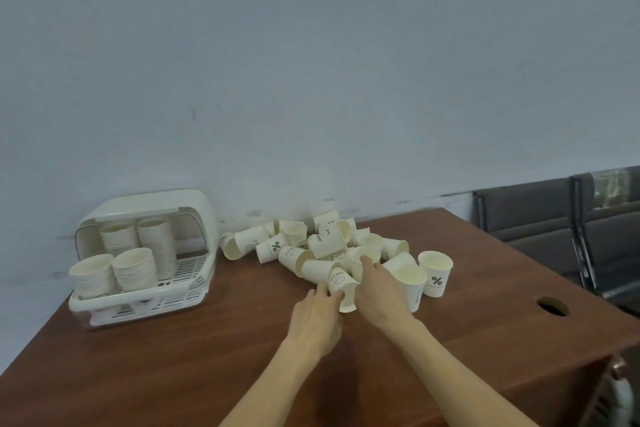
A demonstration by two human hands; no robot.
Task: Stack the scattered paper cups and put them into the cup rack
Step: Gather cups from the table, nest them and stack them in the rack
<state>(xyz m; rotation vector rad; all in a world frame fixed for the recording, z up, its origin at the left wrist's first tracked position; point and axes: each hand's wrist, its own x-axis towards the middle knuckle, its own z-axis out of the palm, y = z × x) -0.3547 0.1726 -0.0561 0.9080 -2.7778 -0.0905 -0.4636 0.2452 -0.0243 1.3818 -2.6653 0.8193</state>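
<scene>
A heap of white paper cups point(322, 243) lies tumbled on the brown table point(173, 374), near the wall. At its front edge a cup printed HELLO point(341, 282) lies on its side between my hands. My left hand point(317, 315) curls its fingertips round that cup's left side. My right hand point(379, 291) lies flat to the right of it, fingers stretched onto the cups behind. Two cups point(434, 274) stand upright at the heap's right end. The white cup rack point(138, 302) stands at the left with its lid raised, holding several stacks of cups point(135, 269).
A round cable hole point(552, 306) is cut in the table at the right. Dark chairs point(540, 218) stand beyond the table's right edge. A pale wall runs close behind the rack and the heap. Bare table lies between rack and hands.
</scene>
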